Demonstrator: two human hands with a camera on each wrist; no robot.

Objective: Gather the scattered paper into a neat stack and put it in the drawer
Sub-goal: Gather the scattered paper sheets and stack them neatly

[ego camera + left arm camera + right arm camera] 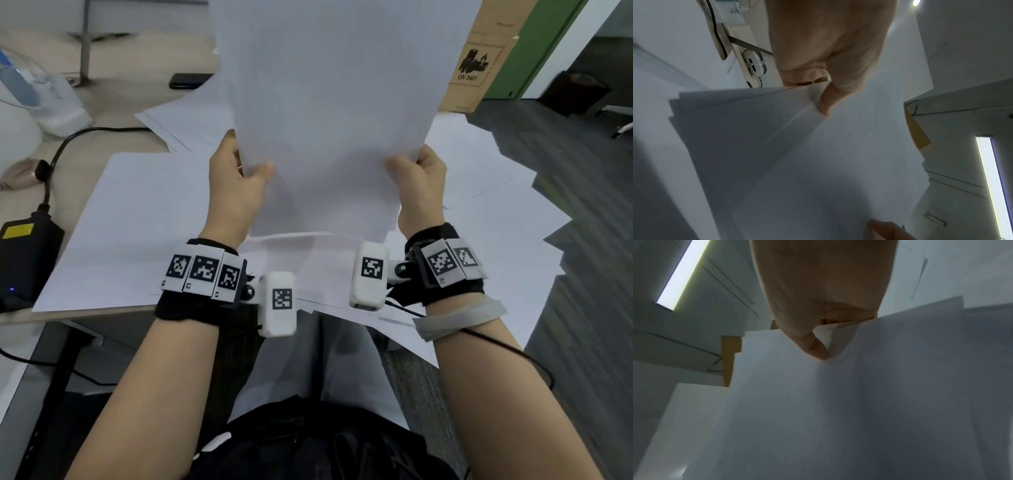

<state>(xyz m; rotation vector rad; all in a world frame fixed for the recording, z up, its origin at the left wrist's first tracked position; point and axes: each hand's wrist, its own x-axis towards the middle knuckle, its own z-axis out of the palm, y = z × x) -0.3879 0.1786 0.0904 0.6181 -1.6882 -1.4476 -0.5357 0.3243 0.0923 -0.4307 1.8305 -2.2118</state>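
- I have a bundle of white sheets (329,102) lifted upright in front of me, well above the surface (113,102), with its lower end down between my wrists.
- The left wrist view shows the bundle's edges fanned and uneven, several sheet corners stepping out past one another; they are not squared up.
- My left hand (236,178) grips the bundle's left edge, thumb pressed on the near face and fingers wrapped behind it.
- My right hand (419,178) grips the right edge the same way, thumb on the front, fingers behind; the right wrist view shows the thumb tip creasing a sheet inward.
- Under the lifted bundle, loose sheets (137,219) lie scattered across the surface, overlapping at many angles, some hanging over the near edge and the right edge.
- A black phone (188,81) lies flat at the far side, just beyond the scattered paper.
- A black power brick with a yellow label (25,253) sits at the left edge, its cable (68,140) running back over the surface.
- A brown cardboard box (479,68) stands upright at the far right, printed "UN 3481".
- I cannot see any drawer from the head view.
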